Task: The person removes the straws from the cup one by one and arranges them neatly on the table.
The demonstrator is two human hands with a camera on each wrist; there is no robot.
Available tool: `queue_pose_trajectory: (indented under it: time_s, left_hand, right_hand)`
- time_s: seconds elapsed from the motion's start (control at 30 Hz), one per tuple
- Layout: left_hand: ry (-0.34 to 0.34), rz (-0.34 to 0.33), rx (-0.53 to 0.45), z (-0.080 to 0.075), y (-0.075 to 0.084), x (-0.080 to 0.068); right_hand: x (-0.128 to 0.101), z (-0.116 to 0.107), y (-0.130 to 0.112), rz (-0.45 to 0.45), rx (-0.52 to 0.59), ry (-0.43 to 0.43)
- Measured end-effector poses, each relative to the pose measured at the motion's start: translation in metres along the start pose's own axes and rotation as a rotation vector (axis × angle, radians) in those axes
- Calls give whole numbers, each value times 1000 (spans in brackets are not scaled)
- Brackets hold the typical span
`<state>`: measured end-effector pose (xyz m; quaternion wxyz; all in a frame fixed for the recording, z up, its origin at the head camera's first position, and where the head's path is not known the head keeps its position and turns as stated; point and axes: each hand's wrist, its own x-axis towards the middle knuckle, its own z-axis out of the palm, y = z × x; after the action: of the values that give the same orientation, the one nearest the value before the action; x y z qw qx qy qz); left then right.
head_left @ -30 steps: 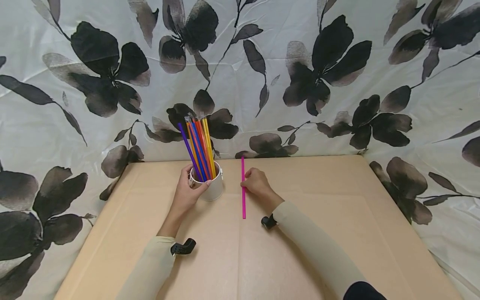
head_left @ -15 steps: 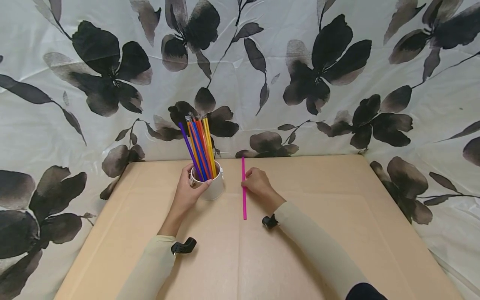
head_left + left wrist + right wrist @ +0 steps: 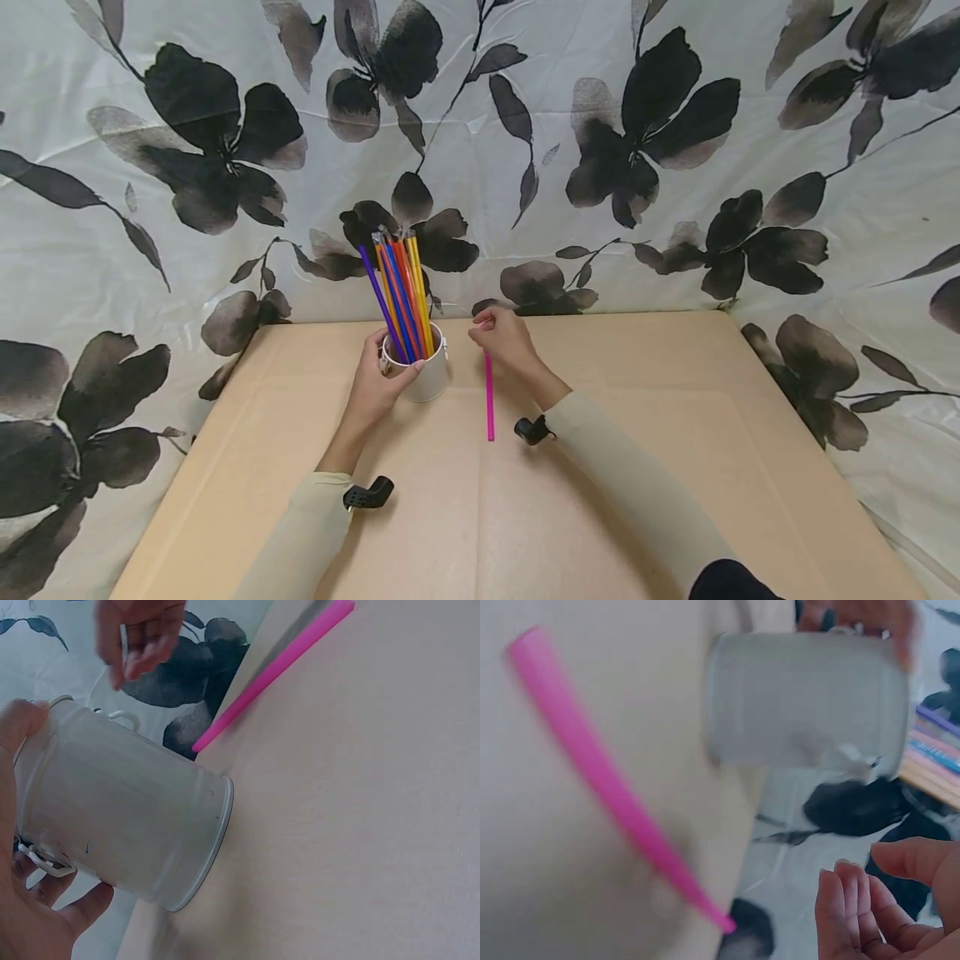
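My left hand (image 3: 378, 379) grips a small white metal bucket (image 3: 429, 385), thumb at the front of its rim and fingers round the far side. Long thin coloured sticks (image 3: 401, 292), purple, blue, orange and yellow, stand in it, leaning left. To the right, a slender pink stick (image 3: 490, 408) lies on the table, pointing away from me; my right hand hides its far part in the head view. That right hand (image 3: 885, 907) is above the stick and apart from it, fingers loosely bent, thumb clear of them, nothing held.
The light brown table (image 3: 600, 517) has a fold line down its middle. A white cloth (image 3: 480, 192) with dark flowers hangs behind its far edge. Each wrist wears a black band (image 3: 367, 493).
My right hand has let go of the pink stick and moved up and away from me. The stick stays where it was. My left hand and the bucket have not visibly moved.
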<state>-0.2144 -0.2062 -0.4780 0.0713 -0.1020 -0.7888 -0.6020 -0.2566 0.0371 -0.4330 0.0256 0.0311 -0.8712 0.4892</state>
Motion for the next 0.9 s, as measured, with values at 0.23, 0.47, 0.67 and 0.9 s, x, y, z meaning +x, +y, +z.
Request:
queue_pose_trajectory:
  time_s: [0.23, 0.47, 0.67, 0.9]
  left_hand:
    - [2, 11, 14, 0, 0, -1]
    - [-3, 23, 19, -2, -2, -3]
    - [-11, 27, -9, -3, -2, -3]
    - [-12, 23, -5, -5, -1, -3]
  right_hand:
    - [-3, 11, -35, -107, 123, -37]
    - [-1, 33, -52, -221, 164, -83]
    - [3, 52, -58, -266, 117, -34]
    - [2, 63, -67, -342, 56, 37]
